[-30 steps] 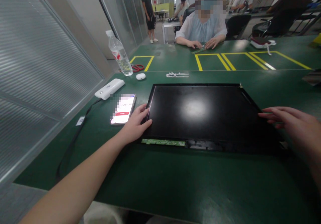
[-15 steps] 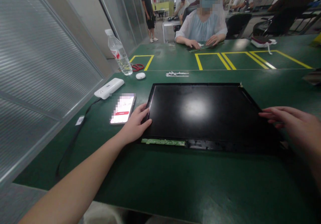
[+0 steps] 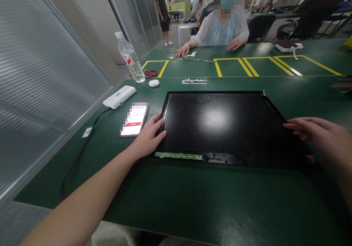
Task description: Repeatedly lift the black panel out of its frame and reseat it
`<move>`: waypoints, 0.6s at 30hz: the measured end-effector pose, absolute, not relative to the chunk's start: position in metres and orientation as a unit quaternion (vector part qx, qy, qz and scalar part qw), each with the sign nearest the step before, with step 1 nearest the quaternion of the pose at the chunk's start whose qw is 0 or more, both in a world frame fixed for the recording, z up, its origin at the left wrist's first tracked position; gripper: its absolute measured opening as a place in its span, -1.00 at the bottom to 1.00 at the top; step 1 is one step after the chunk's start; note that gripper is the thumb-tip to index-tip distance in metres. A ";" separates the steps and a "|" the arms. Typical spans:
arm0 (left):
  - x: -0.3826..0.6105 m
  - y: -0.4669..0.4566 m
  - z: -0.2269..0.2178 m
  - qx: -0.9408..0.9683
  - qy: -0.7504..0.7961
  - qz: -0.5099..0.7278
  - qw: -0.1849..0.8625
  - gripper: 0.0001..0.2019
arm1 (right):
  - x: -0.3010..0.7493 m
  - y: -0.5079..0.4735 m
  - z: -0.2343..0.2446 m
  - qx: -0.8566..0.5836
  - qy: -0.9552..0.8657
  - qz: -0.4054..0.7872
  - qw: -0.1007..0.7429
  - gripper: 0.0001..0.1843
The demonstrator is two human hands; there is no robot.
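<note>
A large black display panel (image 3: 220,125) lies flat on the green table (image 3: 192,202), with a green circuit strip (image 3: 178,155) along its near edge. My left hand (image 3: 148,137) grips the panel's left edge near the front corner, thumb on the glass and fingers curled over the rim. My right hand (image 3: 321,137) lies at the panel's right edge with its fingers stretched out and touching it, holding nothing.
A phone (image 3: 134,119) with a lit screen lies just left of my left hand. Behind it are a white power bank (image 3: 119,96) with a black cable (image 3: 79,158), a water bottle (image 3: 130,59), red scissors (image 3: 150,73) and small white parts (image 3: 194,80). A person (image 3: 222,29) sits opposite.
My hands and the panel have stayed put. The person opposite has reached one hand out to the left along the far table.
</note>
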State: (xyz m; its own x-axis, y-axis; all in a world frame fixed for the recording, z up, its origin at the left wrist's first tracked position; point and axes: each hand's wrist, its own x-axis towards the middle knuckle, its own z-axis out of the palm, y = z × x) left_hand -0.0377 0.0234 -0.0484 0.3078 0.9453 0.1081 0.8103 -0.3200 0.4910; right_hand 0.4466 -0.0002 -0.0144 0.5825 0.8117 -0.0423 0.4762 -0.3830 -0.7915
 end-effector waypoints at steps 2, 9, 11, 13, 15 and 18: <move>-0.037 0.022 -0.048 0.788 0.558 0.192 0.178 -0.44 | 0.448 0.000 -0.016 -0.809 -0.402 0.212 0.374 -0.48; -0.039 0.016 -0.039 0.781 0.560 0.195 0.197 -0.34 | 0.454 0.000 -0.021 -0.826 -0.415 0.188 0.332 -0.48; -0.042 0.014 -0.033 0.792 0.544 0.194 0.199 -0.34 | 0.455 0.001 -0.020 -0.834 -0.414 0.179 0.319 -0.47; -0.045 0.012 -0.026 0.813 0.516 0.185 0.197 -0.36 | 0.456 0.002 -0.021 -0.837 -0.421 0.167 0.308 -0.46; -0.048 0.012 -0.020 0.837 0.481 0.173 0.196 -0.40 | 0.461 0.003 -0.024 -0.837 -0.434 0.156 0.295 -0.44; -0.051 0.012 -0.016 0.861 0.435 0.167 0.203 -0.44 | 0.467 0.003 -0.027 -0.821 -0.486 0.109 0.279 -0.43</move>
State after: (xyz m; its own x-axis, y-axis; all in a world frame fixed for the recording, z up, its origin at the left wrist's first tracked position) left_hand -0.0507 0.0118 -0.0156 0.5658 0.8171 0.1105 0.6820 -0.5391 0.4943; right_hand 0.4669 0.0030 -0.0273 0.5038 0.8589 0.0922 0.7370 -0.3717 -0.5646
